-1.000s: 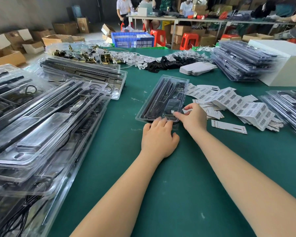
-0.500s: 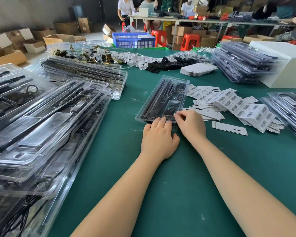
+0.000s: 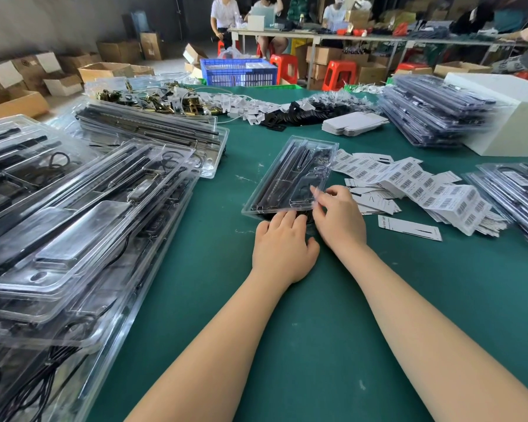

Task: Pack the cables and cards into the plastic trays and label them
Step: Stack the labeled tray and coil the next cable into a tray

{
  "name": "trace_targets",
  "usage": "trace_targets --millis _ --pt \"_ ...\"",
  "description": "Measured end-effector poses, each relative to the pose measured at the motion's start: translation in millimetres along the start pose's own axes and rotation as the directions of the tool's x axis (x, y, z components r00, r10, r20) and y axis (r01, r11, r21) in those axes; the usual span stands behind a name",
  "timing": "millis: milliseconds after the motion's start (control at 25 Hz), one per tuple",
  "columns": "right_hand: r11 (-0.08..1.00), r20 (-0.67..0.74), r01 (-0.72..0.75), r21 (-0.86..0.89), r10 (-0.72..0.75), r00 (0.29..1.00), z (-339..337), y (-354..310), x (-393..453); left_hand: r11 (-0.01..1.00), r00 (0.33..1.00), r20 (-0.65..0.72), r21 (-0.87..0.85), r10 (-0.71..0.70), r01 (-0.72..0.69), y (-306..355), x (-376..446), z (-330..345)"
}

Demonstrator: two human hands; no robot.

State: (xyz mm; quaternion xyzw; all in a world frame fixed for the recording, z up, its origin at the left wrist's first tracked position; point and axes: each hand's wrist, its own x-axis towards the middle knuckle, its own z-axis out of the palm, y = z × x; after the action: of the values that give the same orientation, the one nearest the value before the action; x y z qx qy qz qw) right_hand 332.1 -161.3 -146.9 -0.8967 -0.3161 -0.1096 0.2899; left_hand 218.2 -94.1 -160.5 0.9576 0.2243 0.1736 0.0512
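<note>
Green table [image 3: 317,345]: trays [image 3: 290,175], probably labels [image 3: 424,184]

- A green tabletop [image 3: 317,345] lies under the hands.
- A blue plastic crate [image 3: 238,71] stands far ahead of the hands, past the tabletop's far edge.
- Red stools [image 3: 339,73] sit right of the crate.
- Open cardboard boxes [image 3: 16,102] lie on the floor, far left.
- A white box [image 3: 506,117] rests far right.

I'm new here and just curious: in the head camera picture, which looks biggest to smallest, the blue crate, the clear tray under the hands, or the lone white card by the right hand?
1. Tray
2. Crate, though it sits much farther away, so it may really be bigger
3. Card
</note>
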Motion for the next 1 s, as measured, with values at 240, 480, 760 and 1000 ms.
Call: trace_targets --millis 240,480,760,1000 --pt "0.996 0.064 0.039 0.084 -0.044 0.997 -5.4 -0.4 1.7 0.998 0.998 0.037 -0.05 0.048 -0.046 -5.1 4.7 -1.9" --pt "0.987 0.232 0.051 -0.152 -0.015 0.973 -0.8 -6.2 11.2 0.992 0.988 0.088 -0.04 0.124 -0.12 -24.1 23.9 -5.4" --pt "0.989 0.201 -0.03 -0.142 0.058 0.978 5.6 -7.8 17.4 0.995 0.995 0.035 -0.031 0.091 -0.09 -33.3 32.2 2.3" --pt "0.999 0.136 0.024 -0.039 -0.018 0.991 8.6 3.8 18.8 0.997 0.996 0.042 -0.014 0.074 -0.073 -31.7 31.0 4.1"
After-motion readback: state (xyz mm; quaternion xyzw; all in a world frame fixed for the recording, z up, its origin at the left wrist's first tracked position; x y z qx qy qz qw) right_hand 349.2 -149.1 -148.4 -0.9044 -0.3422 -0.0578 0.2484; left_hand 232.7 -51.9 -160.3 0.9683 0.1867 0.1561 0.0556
